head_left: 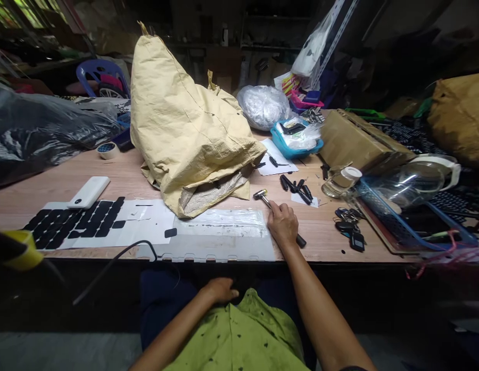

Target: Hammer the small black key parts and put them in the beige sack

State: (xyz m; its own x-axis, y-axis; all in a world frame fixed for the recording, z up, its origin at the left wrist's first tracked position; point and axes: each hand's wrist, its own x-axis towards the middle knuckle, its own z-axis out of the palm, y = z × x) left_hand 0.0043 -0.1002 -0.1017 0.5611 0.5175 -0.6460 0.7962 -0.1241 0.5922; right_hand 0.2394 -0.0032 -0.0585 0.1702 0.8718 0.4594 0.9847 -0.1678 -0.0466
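Across the wooden workbench [320, 242], the big cream sack [193, 134] slumps near twelve o'clock, blocking the middle; a cardboard box [351, 139] stands beyond one o'clock. The left hand [221, 289] lies loosely curled at the lap, contents unclear. At one o'clock the right hand [282, 222] wraps the handle of a small hammer [261, 195]. The step seems to be gripping it; lifting would call for clearance beside the sack. At two lie keys [356, 241]; at ten, black pieces [53, 226].
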